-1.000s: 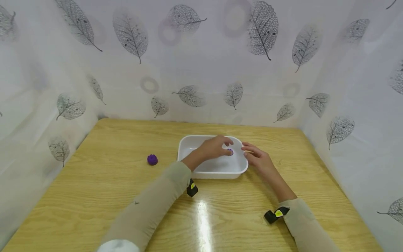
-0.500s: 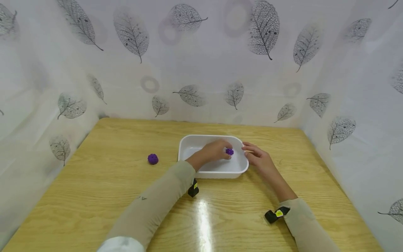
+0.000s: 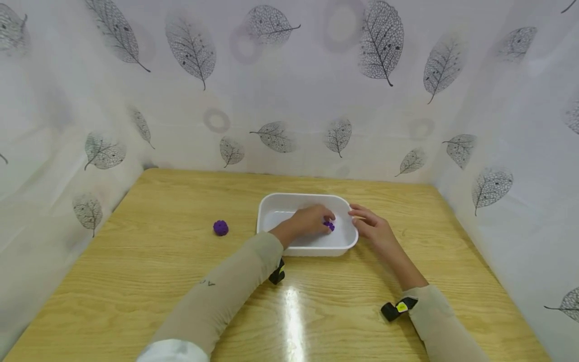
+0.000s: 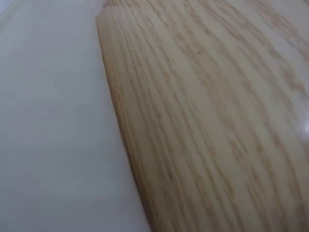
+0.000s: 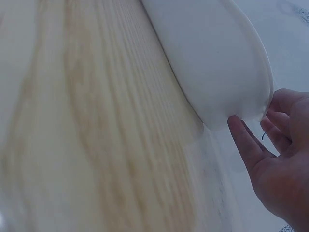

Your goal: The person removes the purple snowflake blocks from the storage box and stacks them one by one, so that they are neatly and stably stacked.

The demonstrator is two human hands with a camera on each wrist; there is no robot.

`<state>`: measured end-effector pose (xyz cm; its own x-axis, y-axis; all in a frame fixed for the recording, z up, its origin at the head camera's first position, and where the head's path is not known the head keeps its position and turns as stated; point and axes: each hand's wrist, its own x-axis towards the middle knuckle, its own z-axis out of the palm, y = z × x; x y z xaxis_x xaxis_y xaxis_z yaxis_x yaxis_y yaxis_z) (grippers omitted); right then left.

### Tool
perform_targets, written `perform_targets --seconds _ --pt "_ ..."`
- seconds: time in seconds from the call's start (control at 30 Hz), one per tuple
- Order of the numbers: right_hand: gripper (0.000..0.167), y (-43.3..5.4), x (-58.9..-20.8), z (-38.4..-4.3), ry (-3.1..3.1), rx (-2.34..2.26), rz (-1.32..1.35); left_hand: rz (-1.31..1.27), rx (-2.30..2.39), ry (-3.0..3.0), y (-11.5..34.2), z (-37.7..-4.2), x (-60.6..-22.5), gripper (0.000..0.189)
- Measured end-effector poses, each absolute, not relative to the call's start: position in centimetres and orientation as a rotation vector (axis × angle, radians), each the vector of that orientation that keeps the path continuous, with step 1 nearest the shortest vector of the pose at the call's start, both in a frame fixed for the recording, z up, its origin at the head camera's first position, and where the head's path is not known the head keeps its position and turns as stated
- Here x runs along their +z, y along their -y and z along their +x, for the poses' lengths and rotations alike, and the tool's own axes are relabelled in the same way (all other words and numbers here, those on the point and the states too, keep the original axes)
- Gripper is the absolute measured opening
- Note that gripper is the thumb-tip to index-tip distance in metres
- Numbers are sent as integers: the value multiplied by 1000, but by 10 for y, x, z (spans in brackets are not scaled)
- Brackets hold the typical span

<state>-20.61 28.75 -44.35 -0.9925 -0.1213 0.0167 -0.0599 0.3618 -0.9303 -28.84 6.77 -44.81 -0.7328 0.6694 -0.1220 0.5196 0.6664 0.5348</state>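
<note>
A white rectangular tray (image 3: 312,251) with rounded corners sits on the wooden table. My left hand (image 3: 312,219) reaches into it from the left. Its thumb and fingers pinch a small purple knobbly piece (image 3: 331,226) low over the tray's floor, partly covered by the fingers. At the tray's right end is my right hand (image 3: 377,234); in the right wrist view its thumb (image 5: 241,137) touches the outer wall while other fingers reach the rim. A second purple knobbly ball (image 3: 220,228) lies on the table left of the tray. The left wrist view shows neither hand.
The wooden table (image 3: 135,261) spreads around the tray, with a bright light reflection in front. A pale curtain (image 3: 294,90) printed with grey leaves stands behind and along both sides. Black wrist cameras (image 3: 392,310) are strapped over the beige sleeves.
My left thumb and fingers have closed around the purple piece in the tray, and it has shifted slightly toward the tray's near side. The right hand stays at the tray's end.
</note>
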Motion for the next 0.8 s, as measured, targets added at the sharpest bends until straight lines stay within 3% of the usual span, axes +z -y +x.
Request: perform_targets --seconds 0.8 --pt "47 -285 -439 -204 -2517 -1745 -149 1028 678 -2574 -64 -285 -448 33"
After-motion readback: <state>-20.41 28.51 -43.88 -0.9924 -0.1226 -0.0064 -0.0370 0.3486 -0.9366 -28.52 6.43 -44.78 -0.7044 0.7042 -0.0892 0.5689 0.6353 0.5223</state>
